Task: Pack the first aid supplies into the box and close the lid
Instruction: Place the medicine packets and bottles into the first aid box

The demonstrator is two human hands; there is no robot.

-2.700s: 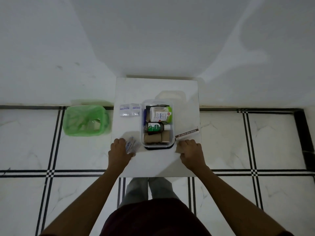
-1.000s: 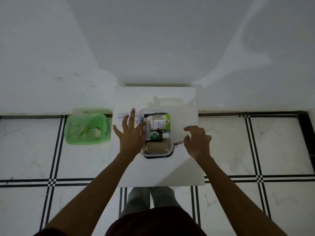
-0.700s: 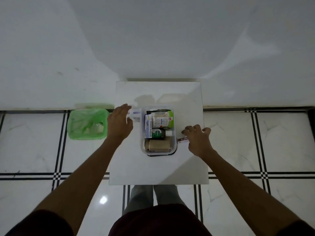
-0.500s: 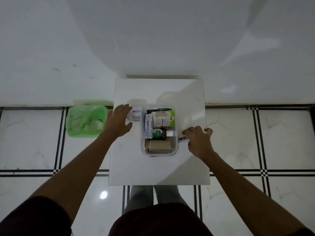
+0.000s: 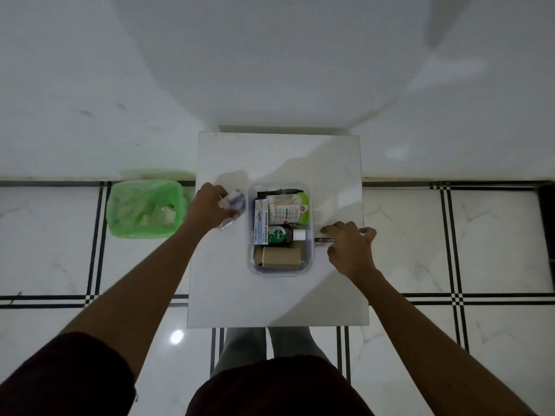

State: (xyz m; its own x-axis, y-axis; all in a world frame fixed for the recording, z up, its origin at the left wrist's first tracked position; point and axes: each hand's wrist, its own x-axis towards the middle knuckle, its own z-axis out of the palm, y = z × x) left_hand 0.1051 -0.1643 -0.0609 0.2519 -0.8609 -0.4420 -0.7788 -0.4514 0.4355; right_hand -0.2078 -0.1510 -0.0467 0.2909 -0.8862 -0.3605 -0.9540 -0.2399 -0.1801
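Supplies fill the clear box (image 5: 310,267) at the middle of the white table (image 5: 276,301), a green bin (image 5: 120,223) on the floor far left. Left hand (image 5: 207,210) grips crumpled wrapped packets (image 5: 234,202) just left of the box. Right hand (image 5: 350,247) clenches a narrow ointment carton (image 5: 322,239) against the box's right wall.

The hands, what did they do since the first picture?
The left hand moved from the table's near edge up to the far left of the box and closed its grip on the white packets that lay there. The right hand slid forward onto the ointment tube beside the box. An antiseptic bandage carton now stands inside. The green bin stayed put.
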